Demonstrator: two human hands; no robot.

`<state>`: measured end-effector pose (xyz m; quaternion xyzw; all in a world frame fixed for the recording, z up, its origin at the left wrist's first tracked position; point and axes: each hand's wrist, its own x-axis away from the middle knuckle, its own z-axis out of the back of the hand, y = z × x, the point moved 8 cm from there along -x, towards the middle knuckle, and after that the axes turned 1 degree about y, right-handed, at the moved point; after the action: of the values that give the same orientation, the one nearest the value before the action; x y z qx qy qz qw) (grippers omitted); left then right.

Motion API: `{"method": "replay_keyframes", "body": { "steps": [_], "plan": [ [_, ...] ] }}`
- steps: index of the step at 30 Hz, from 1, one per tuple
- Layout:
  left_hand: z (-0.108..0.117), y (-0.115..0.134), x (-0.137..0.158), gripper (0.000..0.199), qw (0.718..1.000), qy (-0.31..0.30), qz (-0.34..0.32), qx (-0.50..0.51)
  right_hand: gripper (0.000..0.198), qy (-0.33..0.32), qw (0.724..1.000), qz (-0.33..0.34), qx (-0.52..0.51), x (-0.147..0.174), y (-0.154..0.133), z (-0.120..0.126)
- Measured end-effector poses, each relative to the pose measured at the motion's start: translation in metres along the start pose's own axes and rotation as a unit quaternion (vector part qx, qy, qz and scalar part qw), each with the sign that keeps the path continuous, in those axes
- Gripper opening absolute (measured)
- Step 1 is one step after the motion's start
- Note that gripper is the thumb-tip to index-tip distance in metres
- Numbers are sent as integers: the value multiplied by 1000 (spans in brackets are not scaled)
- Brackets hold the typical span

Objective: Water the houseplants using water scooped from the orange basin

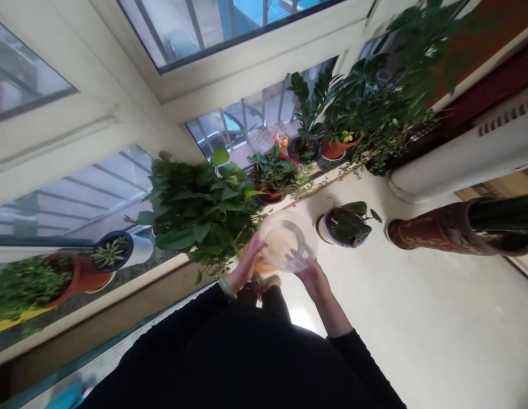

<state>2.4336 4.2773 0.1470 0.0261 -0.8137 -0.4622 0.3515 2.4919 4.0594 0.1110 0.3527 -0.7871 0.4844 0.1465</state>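
Between my two hands is a round, clear plastic tub, its rim facing up toward me. My left hand is closed on its left side, and a pale green bangle circles that wrist. The tub's right side rests in my right hand, with fingers showing blurred through the clear wall. What is inside the tub, if anything, I cannot make out. Just left of it spreads a large leafy green plant. A small potted plant stands on the floor to its right.
Several potted plants line the sill under the window, among them a white pot and an orange-red pot. A tall red vase and a white upright appliance stand on the right. Pale floor extends below them.
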Motion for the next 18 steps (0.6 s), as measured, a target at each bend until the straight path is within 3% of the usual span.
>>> {"method": "replay_keyframes", "body": {
  "steps": [4,9,14,18],
  "plan": [
    [-1,30,-6,73,1000,-17,-6,-18,85,-16,1000,-9,20,-13,-14,-24],
    [-1,54,-14,67,1000,10,-9,-7,85,-26,999,-16,29,-30,-30,-50],
    [-4,58,-21,65,999,33,-13,19,70,-43,998,-40,38,-47,-39,-60],
    [-7,50,-24,74,994,91,-11,51,65,-67,993,-80,48,-65,-46,-60]
  ]
}}
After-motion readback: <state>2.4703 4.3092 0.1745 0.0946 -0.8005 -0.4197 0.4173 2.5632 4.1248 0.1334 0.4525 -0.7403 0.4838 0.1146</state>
